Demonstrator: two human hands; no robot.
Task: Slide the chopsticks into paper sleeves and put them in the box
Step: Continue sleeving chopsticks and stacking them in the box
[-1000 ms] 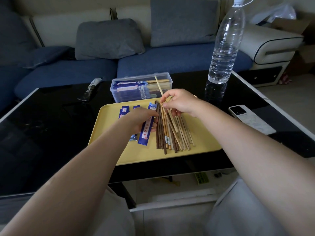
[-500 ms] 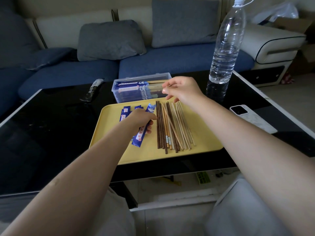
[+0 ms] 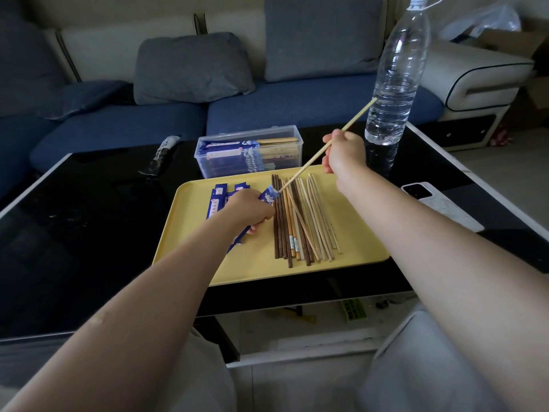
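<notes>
My right hand [image 3: 344, 154] grips a pale chopstick [image 3: 309, 163] held slanted above the yellow tray [image 3: 190, 239]. The chopstick's lower tip sits at the open mouth of a blue paper sleeve [image 3: 269, 195]. That sleeve is lifted and tilted in my left hand [image 3: 251, 211]. Several loose chopsticks [image 3: 300, 224], dark and pale, lie side by side on the tray's right half. Spare blue sleeves [image 3: 216, 202] lie on the tray behind my left hand. Beyond the tray stands a clear plastic box [image 3: 249, 154] with sleeved chopsticks inside.
A tall clear water bottle [image 3: 395, 84] stands right behind my right hand. A white phone [image 3: 439, 203] lies on the black glass table [image 3: 74, 221] to the right of the tray. A dark wrapped item [image 3: 162, 157] lies at the back left. A sofa runs along the far side.
My right hand has lifted one pale chopstick off the pile and swung its tip to the sleeve. My left hand has raised the sleeve off the tray.
</notes>
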